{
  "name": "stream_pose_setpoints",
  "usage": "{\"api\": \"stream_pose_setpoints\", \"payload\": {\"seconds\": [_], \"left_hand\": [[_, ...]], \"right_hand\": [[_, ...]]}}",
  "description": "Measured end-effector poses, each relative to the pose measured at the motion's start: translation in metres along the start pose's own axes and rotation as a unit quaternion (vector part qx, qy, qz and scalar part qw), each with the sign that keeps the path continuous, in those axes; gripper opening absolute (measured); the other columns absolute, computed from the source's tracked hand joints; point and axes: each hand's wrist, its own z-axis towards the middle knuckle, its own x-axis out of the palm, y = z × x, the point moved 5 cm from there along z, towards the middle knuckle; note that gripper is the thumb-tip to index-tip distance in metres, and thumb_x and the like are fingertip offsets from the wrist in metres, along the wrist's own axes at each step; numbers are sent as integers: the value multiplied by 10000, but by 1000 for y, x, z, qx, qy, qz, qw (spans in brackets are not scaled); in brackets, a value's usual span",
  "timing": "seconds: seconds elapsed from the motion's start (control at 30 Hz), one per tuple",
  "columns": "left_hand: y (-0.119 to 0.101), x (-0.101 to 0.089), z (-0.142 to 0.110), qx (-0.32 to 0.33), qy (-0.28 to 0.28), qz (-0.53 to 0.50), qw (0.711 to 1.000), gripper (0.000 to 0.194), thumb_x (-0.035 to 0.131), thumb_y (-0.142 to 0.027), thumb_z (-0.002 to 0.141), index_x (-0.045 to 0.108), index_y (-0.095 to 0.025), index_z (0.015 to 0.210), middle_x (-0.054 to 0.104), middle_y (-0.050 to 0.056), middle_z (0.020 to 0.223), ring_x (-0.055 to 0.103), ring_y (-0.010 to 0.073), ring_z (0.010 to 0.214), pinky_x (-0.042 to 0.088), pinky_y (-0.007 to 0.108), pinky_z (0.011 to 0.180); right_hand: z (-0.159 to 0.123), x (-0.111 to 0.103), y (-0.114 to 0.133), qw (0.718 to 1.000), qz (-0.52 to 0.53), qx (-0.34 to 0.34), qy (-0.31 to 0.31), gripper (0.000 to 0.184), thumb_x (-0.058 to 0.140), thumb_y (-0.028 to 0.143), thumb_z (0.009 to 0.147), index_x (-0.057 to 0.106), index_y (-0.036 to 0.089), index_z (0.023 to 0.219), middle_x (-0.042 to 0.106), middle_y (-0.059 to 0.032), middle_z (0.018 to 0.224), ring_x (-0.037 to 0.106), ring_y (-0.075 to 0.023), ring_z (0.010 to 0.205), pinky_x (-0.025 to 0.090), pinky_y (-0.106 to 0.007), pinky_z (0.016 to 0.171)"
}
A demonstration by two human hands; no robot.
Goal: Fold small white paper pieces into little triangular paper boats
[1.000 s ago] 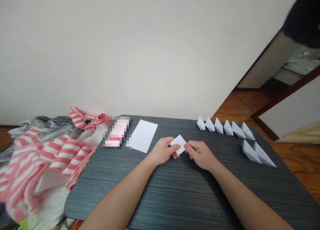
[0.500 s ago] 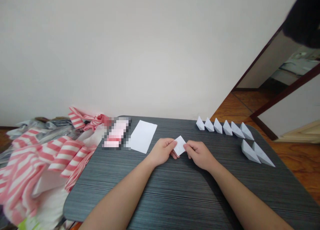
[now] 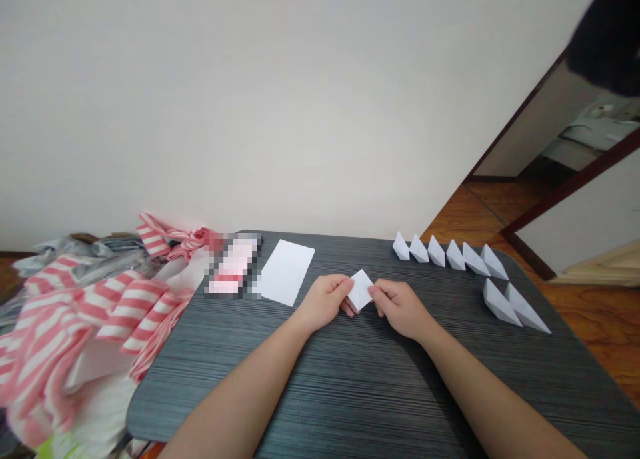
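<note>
A small white folded paper (image 3: 361, 290), turned like a diamond, is held between my two hands above the dark table. My left hand (image 3: 326, 302) pinches its left corner, thumb on top and fingers underneath. At the opposite corner, my right hand (image 3: 401, 308) grips the paper between thumb and curled fingers. Left of my hands lies a flat stack of white paper (image 3: 287, 272). Several folded paper boats (image 3: 455, 255) stand in a row at the table's back right, and two more paper boats (image 3: 510, 306) are in front of them.
The dark wood-grain table (image 3: 345, 392) has rounded corners and stands by a white wall. A blurred-out pink and black item (image 3: 233, 264) lies at its back left. Red-and-white striped cloth (image 3: 95, 312) is heaped left of the table. A doorway opens at right.
Hardly anything differs. The folded paper is very slightly higher and to the right, with both hands keeping their hold on it.
</note>
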Motion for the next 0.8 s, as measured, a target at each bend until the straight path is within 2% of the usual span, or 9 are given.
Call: {"api": "stream_pose_setpoints", "payload": {"seconds": [0.33, 0.53, 0.6, 0.67, 0.73, 0.8], "left_hand": [[-2, 0, -1, -6, 7, -9, 1000, 370, 453, -446, 845, 596, -105, 832, 635, 66, 699, 595, 126, 566, 500, 254, 551], [-7, 2, -4, 15, 14, 58, 998, 349, 485, -439, 833, 587, -111, 773, 612, 41, 647, 576, 114, 544, 461, 220, 516], [-6, 0, -3, 15, 6, 58, 998, 351, 477, -442, 836, 575, -115, 759, 603, 32, 634, 565, 109, 525, 453, 218, 499], [-4, -2, -2, 10, -6, 47, 999, 350, 471, -447, 837, 570, -117, 778, 608, 32, 648, 565, 111, 523, 455, 221, 492], [-1, -4, -1, 5, -13, 32, 999, 350, 472, -450, 836, 572, -116, 805, 617, 39, 671, 574, 117, 543, 465, 228, 503], [0, -3, 0, 4, -8, 22, 1000, 354, 476, -452, 833, 575, -113, 816, 620, 45, 684, 581, 123, 565, 473, 233, 515]], "right_hand": [[-1, 0, 0, 1000, 14, 7, 14, 352, 395, 308, 907, 478, 189, 586, 539, 20, 501, 510, -121, 491, 382, -245, 548], [-1, 5, 4, 998, 19, -17, 50, 346, 421, 303, 899, 478, 185, 579, 520, 25, 496, 489, -115, 483, 368, -241, 533], [-2, 6, 2, 998, 52, -16, 37, 251, 436, 292, 894, 523, 184, 686, 533, 23, 557, 500, -114, 506, 380, -238, 532], [-3, 7, -3, 994, 107, -9, 27, 110, 459, 270, 885, 533, 190, 904, 546, 21, 643, 513, -112, 525, 397, -232, 522], [-4, 8, -6, 990, 136, -17, 27, 196, 500, 243, 864, 487, 201, 1055, 549, 16, 697, 520, -113, 543, 410, -231, 523], [-4, 8, -6, 991, 123, -47, 28, 212, 540, 229, 841, 515, 204, 1050, 565, -17, 805, 523, -113, 588, 417, -239, 548]]}}
